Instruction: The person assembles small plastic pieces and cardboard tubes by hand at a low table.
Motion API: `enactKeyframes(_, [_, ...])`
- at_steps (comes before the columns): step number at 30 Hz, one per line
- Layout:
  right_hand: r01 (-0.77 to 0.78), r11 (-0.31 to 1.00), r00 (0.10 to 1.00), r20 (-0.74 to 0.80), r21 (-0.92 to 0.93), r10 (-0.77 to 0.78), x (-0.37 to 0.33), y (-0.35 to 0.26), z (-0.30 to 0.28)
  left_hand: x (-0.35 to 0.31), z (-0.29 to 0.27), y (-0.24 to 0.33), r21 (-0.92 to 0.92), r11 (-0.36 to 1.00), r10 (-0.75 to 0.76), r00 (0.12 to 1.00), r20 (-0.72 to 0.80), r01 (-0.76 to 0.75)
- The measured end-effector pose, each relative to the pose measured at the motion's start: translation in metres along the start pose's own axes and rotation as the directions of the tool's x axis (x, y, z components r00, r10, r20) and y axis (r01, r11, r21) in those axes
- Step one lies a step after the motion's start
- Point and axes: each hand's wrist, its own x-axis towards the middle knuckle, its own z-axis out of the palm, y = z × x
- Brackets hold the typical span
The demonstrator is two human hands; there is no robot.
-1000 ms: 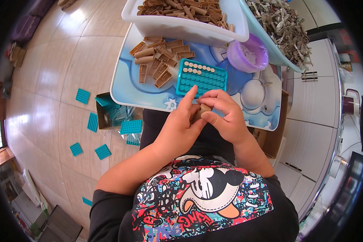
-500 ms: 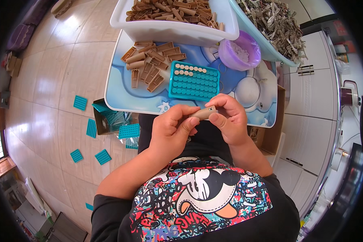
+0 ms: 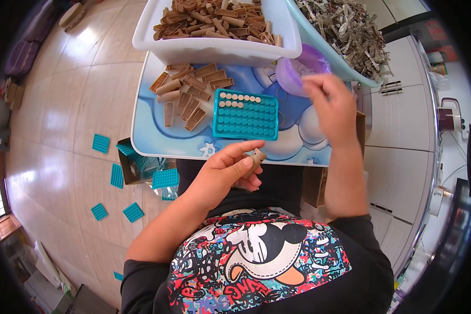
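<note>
My left hand (image 3: 222,172) is closed around a tan plastic piece (image 3: 257,157), a half-round hollow shape, pinched between thumb and fingers with one end up. Motion smears my right hand (image 3: 337,107); its fingertips reach the near right side of a purple bowl (image 3: 288,82), and whatever they may hold does not show. Small whitish bits (image 3: 301,67) lie in that bowl. Beyond my left hand, a teal tray (image 3: 246,120) of round spots carries pale round discs (image 3: 238,97) in its two far rows. Left of the tray lies a loose pile of tan plastic pieces (image 3: 186,94).
A white tub (image 3: 220,51) heaped with tan pieces stands on the blue patterned table (image 3: 162,141). Behind at right, a pale blue basin (image 3: 319,42) holds crumpled greyish strips. Teal trays (image 3: 101,143) lie on the floor and in a cardboard box (image 3: 136,175) at left.
My right hand has let go of the tan piece and moved up and right to the purple bowl. My left hand keeps the piece, now tipped more upright.
</note>
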Motion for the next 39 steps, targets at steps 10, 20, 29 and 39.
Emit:
enactKeyframes(10, [-0.039,0.796,0.821,0.435,-0.604,0.37,0.08,0.053,0.013,0.006,0.004,0.004,-0.039,0.999,-0.011,0.998,-0.056,0.009])
enactKeyframes(20, [-0.287,0.957,0.958,0.021,0.039,0.286,0.044,0.049,-0.002,0.014,0.001,-0.002,-0.263,0.965,-0.029,0.997,-0.077,0.008])
enactKeyframes(29, [-0.216,0.969,0.957,-0.172,0.12,0.235,0.028,0.046,-0.005,0.018,0.002,-0.008,-0.324,0.946,-0.045,0.997,-0.059,0.023])
enactKeyframes(39, [-0.091,0.996,0.95,-0.3,-0.014,0.083,0.011,0.035,-0.007,0.018,0.004,-0.009,-0.354,0.935,-0.027,0.999,-0.037,0.013])
